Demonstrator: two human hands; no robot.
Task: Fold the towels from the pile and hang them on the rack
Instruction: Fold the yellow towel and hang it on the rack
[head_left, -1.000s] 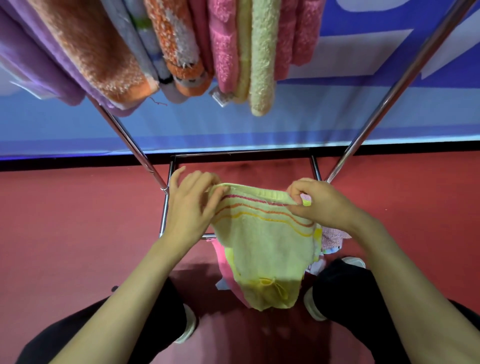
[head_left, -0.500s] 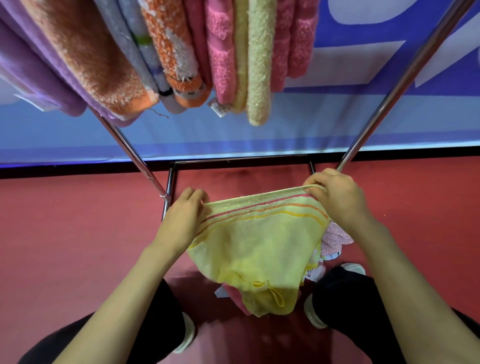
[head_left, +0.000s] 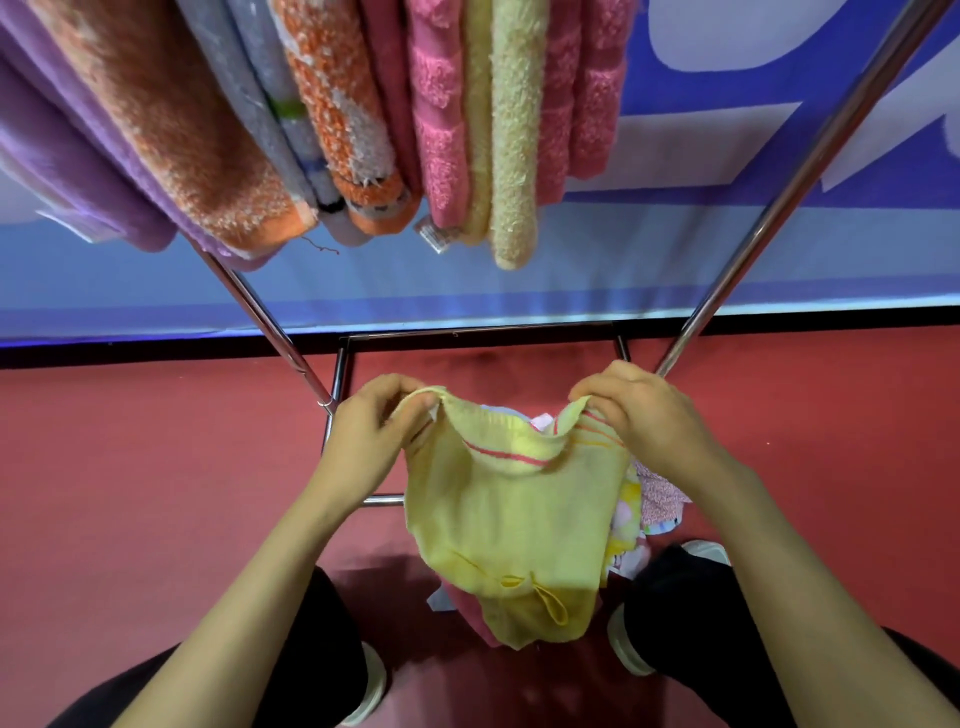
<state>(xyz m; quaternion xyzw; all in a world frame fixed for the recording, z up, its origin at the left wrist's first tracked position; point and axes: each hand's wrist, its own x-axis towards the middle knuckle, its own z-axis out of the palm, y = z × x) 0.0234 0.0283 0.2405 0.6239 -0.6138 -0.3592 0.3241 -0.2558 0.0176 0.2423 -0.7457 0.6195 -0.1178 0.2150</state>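
Legend: the left hand pinches one top corner of the yellow towel, fingers curled over its hem, at 10 o'clock of the towel. The towel hangs between the hands, its striped upper edge sagging, with folded towels on the rack at its 12 o'clock and the pile on the red floor at its 3 o'clock, partly hidden behind it. The right hand pinches the other top corner at 2 o'clock.

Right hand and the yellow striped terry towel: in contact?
Touching. The head view shows the right hand pinching the upper corner of the yellow striped terry towel, with its fingers curled over the edge.
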